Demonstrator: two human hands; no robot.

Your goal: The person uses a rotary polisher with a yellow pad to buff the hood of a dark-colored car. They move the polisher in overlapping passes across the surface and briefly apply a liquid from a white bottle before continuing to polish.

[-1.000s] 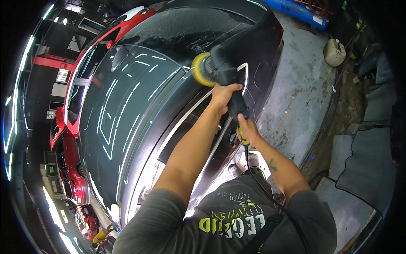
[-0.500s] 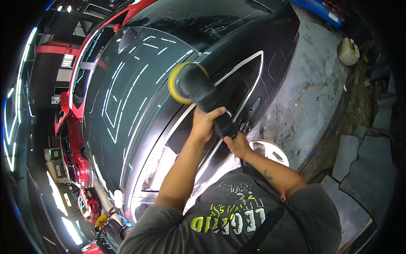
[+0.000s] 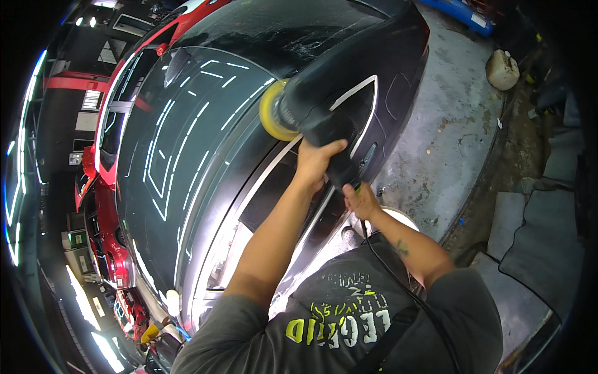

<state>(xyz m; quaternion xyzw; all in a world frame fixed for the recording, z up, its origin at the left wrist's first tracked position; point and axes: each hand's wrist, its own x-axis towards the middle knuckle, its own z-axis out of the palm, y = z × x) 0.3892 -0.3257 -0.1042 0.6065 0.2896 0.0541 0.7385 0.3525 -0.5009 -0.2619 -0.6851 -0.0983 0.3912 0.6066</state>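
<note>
A black power polisher (image 3: 314, 115) with a yellow foam pad (image 3: 269, 112) presses against the glossy black car (image 3: 205, 143). My left hand (image 3: 316, 162) grips the polisher's body just behind the head. My right hand (image 3: 360, 201) holds the rear handle, where a black cord (image 3: 380, 262) runs down across my grey shirt. The pad sits on the dark panel near the window edge, beside a chrome trim line (image 3: 367, 87).
A red car (image 3: 103, 187) stands behind the black one at the left. Wet concrete floor (image 3: 448, 131) lies to the right, with a white jug (image 3: 501, 70) and grey floor mats (image 3: 536, 237). Ceiling lights reflect as white lines on the paint.
The polisher and both hands shifted along the panel, first left and down, then back toward the right. The view also tilted with my head.
</note>
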